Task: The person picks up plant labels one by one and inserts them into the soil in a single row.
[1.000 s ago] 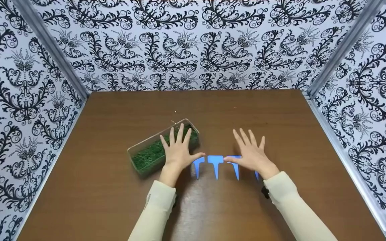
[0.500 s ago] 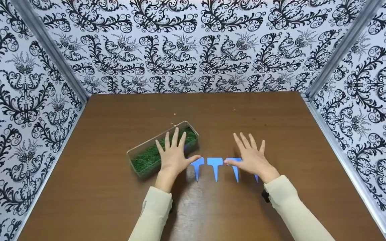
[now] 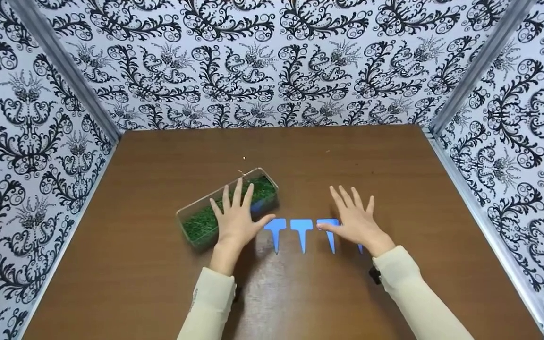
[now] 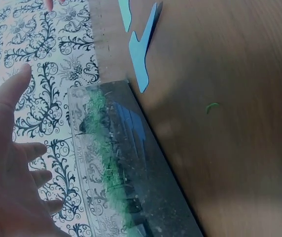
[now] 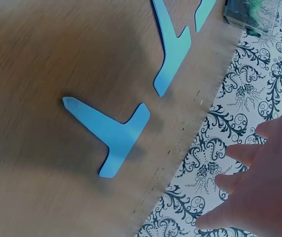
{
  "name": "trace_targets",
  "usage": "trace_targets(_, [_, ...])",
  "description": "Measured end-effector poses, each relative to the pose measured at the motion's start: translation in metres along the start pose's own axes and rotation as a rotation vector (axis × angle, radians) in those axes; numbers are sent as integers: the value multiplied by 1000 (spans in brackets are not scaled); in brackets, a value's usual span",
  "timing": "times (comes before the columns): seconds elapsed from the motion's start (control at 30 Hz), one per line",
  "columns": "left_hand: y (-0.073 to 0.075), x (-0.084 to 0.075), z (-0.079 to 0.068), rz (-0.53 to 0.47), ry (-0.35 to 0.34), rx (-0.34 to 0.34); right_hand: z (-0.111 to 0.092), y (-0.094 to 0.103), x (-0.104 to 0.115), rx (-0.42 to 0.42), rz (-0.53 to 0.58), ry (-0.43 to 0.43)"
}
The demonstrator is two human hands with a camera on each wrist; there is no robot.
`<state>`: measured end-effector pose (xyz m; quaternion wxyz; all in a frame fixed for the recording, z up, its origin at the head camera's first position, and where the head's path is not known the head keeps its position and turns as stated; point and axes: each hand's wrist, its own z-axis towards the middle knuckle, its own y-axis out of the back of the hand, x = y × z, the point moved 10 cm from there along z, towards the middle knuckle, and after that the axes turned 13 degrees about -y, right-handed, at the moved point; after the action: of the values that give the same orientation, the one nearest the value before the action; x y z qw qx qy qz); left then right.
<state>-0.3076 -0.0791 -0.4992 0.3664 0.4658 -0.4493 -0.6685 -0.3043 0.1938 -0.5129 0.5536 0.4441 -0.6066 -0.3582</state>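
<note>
Head view: we see the left hand (image 3: 235, 226) left of centre, fingers straight and fanned, thumb out sideways, nothing held. It overlaps the clear container (image 3: 204, 200) with green grass (image 3: 201, 223) inside; from this angle alone we cannot tell contact. Container sits slantwise on the brown table (image 3: 300, 302), right end higher in frame. Blue T-shaped pieces (image 3: 301, 225) lie in a row from the centre rightwards, stems toward the bottom; four counted, the rightmost mostly hidden. Left thumb tip ends at the leftmost one's head. Right hand (image 3: 359, 227), right of centre, is also spread flat, thumb pointing left across the third piece's head; holds nothing, touch unclear. Pale sleeves (image 3: 213, 289) on both arms, black-patterned white walls (image 3: 272, 61) behind.

Left wrist view: left hand at the left edge, thumb up, other fingers apart and partly cut off. We see a gap between these fingers and the container, which runs from centre to bottom edge. Two blue pieces at top centre, green scrap (image 4: 212, 106) right of centre on the table.

Right wrist view: right hand at lower right, fingers extended and apart, nothing in them. One blue piece lies flat mid-frame, two more at the top; container corner at upper right.
</note>
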Motion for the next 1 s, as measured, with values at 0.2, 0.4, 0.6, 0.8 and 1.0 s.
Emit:
trace_targets(0.2, [-2,9,-4,14,13,4,0,2,0,0,11,0])
trace_targets(0.4, [2,17,-10,7,27,-17,0,5,1,-16,13,5])
trace_targets(0.6, [8,25,-20,18,50,-40,0,4,1,-24,11,7])
trace_targets(0.8, [17,41,-31,24,116,-79,1,3,1,-20,6,12])
trace_targets(1.0, [18,51,-41,13,134,-104,3,4,1,-24,7,22])
